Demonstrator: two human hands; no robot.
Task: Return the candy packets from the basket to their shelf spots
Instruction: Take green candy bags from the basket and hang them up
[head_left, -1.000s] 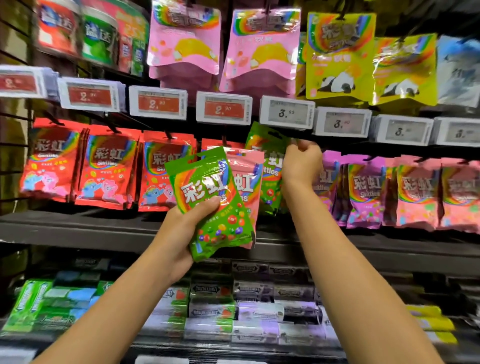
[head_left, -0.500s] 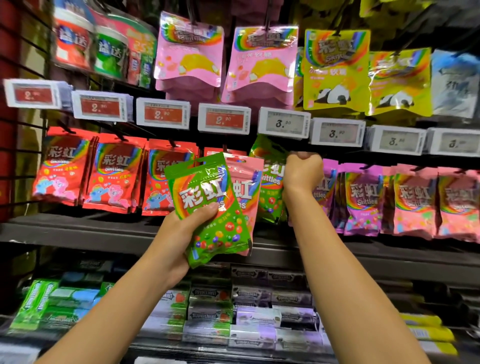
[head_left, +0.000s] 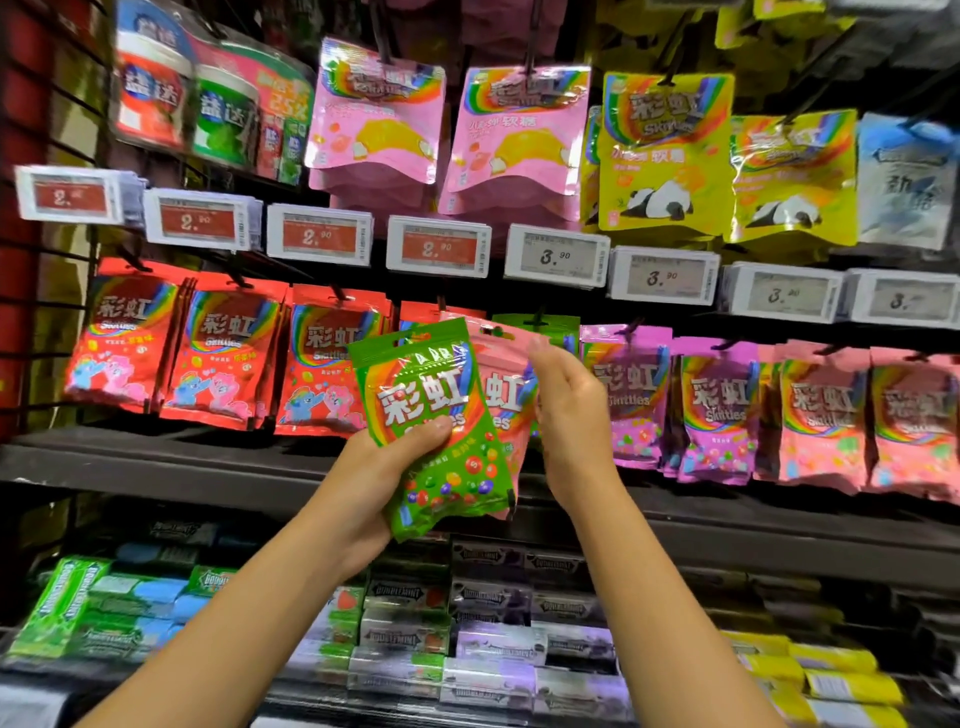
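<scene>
Two bare forearms come up from the lower edge of the view, one from the lower left and one from the lower right. No sleeve, cuff, watch, band or glove shows on either arm, from the near edge of the view to the wrists. The left hand (head_left: 374, 483) and the right hand (head_left: 574, 415) wear no rings that can be made out. The fingernails that show are short and unpainted as far as can be told. Nothing more of the person is in view.
</scene>
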